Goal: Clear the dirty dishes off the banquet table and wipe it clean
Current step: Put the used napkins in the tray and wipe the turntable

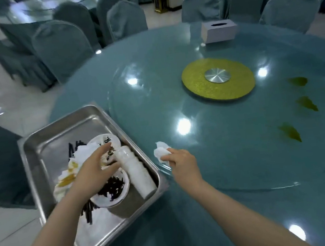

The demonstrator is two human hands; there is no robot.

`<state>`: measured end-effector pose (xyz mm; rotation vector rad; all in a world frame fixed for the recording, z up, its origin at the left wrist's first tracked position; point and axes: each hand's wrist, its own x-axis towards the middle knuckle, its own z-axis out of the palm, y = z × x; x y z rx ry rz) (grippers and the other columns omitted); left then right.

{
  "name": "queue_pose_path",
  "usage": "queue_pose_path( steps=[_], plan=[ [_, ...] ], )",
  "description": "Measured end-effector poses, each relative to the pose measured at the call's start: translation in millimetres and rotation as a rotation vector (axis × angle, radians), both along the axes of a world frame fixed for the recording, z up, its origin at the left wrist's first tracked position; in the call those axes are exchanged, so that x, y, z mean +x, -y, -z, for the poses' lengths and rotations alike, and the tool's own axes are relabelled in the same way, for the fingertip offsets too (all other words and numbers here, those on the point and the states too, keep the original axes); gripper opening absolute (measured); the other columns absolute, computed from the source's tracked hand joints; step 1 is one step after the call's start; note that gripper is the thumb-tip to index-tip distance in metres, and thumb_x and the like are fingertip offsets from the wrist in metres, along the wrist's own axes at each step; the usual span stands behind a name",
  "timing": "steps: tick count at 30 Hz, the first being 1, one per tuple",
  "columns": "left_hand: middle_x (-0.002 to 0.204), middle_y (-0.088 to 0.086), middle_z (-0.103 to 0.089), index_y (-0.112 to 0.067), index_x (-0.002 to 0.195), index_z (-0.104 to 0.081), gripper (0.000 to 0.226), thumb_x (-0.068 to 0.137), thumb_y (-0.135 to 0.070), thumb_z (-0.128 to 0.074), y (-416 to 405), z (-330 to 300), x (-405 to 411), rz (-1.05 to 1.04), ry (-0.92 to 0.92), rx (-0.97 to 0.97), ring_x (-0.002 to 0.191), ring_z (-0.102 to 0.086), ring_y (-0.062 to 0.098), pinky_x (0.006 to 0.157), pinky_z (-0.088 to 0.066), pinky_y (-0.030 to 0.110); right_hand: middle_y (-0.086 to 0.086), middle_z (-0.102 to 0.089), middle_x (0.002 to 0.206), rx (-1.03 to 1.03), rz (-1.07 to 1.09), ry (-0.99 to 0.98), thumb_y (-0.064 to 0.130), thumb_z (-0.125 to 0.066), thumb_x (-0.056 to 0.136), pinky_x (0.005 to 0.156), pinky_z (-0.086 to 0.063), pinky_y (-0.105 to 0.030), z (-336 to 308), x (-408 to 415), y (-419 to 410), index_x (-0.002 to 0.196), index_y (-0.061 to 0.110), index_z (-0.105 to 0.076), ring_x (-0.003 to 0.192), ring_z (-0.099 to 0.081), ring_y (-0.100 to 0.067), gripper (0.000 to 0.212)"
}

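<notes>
A steel tray (42, 142) sits at the left edge of the round teal banquet table (240, 205). It holds dirty white dishes, a bowl of dark scraps (112, 189), crumpled napkins and a stack of white cups (137, 171) lying on its side. My left hand (95, 171) reaches into the tray with fingers spread over the dishes, thumb near the cup stack. My right hand (180, 161) pinches a crumpled white tissue (161, 151) just above the glass turntable's rim. Three yellow-green stains (290, 132) mark the glass at the right.
A gold disc with a metal hub (217, 78) lies at the turntable's centre. A white tissue box (218, 30) stands at the far side. Covered chairs (61, 49) ring the table, and a second table stands behind at upper left.
</notes>
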<state>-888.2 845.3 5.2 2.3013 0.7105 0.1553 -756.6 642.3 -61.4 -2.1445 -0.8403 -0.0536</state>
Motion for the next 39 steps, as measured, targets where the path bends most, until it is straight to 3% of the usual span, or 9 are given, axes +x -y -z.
queue_pose_path(
  steps=[3, 8, 14, 18, 22, 28, 32, 36, 39],
  plan=[
    [0.142, -0.004, -0.047, -0.022, 0.141, -0.041, 0.064, 0.085, -0.029, -0.069, -25, 1, -35, -0.060, -0.032, -0.002, 0.127, -0.046, 0.015, 0.106, -0.036, 0.036, -0.009, -0.072, 0.106, -0.032, -0.138, -0.082, -0.007, -0.057, 0.081, 0.082, -0.049, -0.032, -6, -24, -45, 0.093, 0.011, -0.077, 0.089, -0.062, -0.035, 0.029],
    [0.138, -0.004, -0.050, -0.022, 0.140, -0.043, 0.060, 0.085, -0.026, -0.068, -53, 12, -79, -0.177, -0.032, -0.093, 0.120, -0.048, 0.010, 0.100, -0.036, 0.030, -0.004, -0.065, 0.123, -0.089, -0.357, -0.265, 0.004, -0.053, 0.091, 0.099, -0.037, -0.014, -9, -59, -100, 0.109, 0.016, -0.072, 0.113, -0.057, -0.018, 0.029],
    [0.134, -0.007, -0.053, -0.022, 0.139, -0.046, 0.056, 0.086, -0.024, -0.067, -68, 26, -102, -0.247, 0.014, -0.136, 0.113, -0.047, 0.005, 0.094, -0.036, 0.025, 0.001, -0.033, 0.153, -0.261, -0.514, -0.415, 0.002, -0.034, 0.097, 0.102, -0.028, -0.014, -1, -71, -128, 0.140, 0.029, -0.042, 0.138, -0.034, -0.013, 0.051],
    [0.130, -0.010, -0.054, -0.026, 0.135, -0.050, 0.052, 0.086, -0.022, -0.067, -71, 32, -102, -0.252, 0.057, -0.154, 0.114, -0.049, 0.005, 0.096, -0.036, 0.025, 0.003, -0.031, 0.154, -0.232, -0.448, -0.341, -0.003, -0.032, 0.097, 0.111, -0.018, -0.017, -4, -62, -125, 0.143, 0.028, -0.039, 0.142, -0.024, -0.010, 0.056],
    [0.125, -0.015, -0.056, -0.029, 0.129, -0.054, 0.045, 0.086, -0.021, -0.066, -62, 31, -85, -0.237, 0.103, -0.159, 0.117, -0.051, 0.007, 0.101, -0.038, 0.030, 0.001, -0.045, 0.145, -0.181, -0.325, -0.297, 0.000, -0.033, 0.097, 0.110, -0.031, -0.024, -11, -43, -101, 0.139, 0.026, -0.046, 0.133, -0.040, -0.013, 0.050],
    [0.124, -0.018, -0.055, -0.034, 0.124, -0.056, 0.039, 0.089, -0.018, -0.062, -26, 29, -39, -0.152, 0.142, -0.129, 0.114, -0.049, 0.004, 0.092, -0.037, 0.025, 0.000, -0.049, 0.141, -0.200, -0.100, -0.239, -0.009, -0.044, 0.086, 0.108, -0.027, -0.016, -4, -11, -20, 0.134, 0.016, -0.053, 0.130, -0.044, -0.015, 0.055],
    [0.122, -0.016, -0.055, -0.028, 0.123, -0.058, 0.036, 0.090, -0.015, -0.060, 9, 28, -4, -0.087, 0.153, -0.097, 0.114, -0.048, 0.005, 0.094, -0.034, 0.023, 0.000, -0.052, 0.138, -0.152, 0.090, -0.270, -0.010, -0.044, 0.089, 0.095, -0.019, 0.004, 7, 12, 48, 0.131, 0.013, -0.056, 0.119, -0.048, -0.008, 0.050],
    [0.120, -0.016, -0.056, -0.025, 0.124, -0.059, 0.035, 0.090, -0.015, -0.060, 53, 30, 37, 0.036, 0.152, -0.100, 0.109, -0.049, 0.004, 0.095, -0.035, 0.023, -0.003, -0.052, 0.137, -0.126, 0.271, -0.274, -0.014, -0.045, 0.088, 0.101, -0.026, -0.006, 20, 37, 128, 0.131, 0.008, -0.056, 0.122, -0.049, -0.013, 0.049],
    [0.116, -0.013, -0.060, -0.027, 0.122, -0.059, 0.035, 0.089, -0.016, -0.062, 82, 36, 60, 0.081, 0.113, -0.104, 0.083, -0.057, 0.006, 0.081, -0.037, 0.019, -0.005, -0.050, 0.140, -0.241, 0.359, -0.245, -0.016, -0.046, 0.087, 0.107, -0.028, -0.020, 31, 58, 185, 0.133, 0.007, -0.053, 0.127, -0.048, -0.021, 0.053]
  ],
)
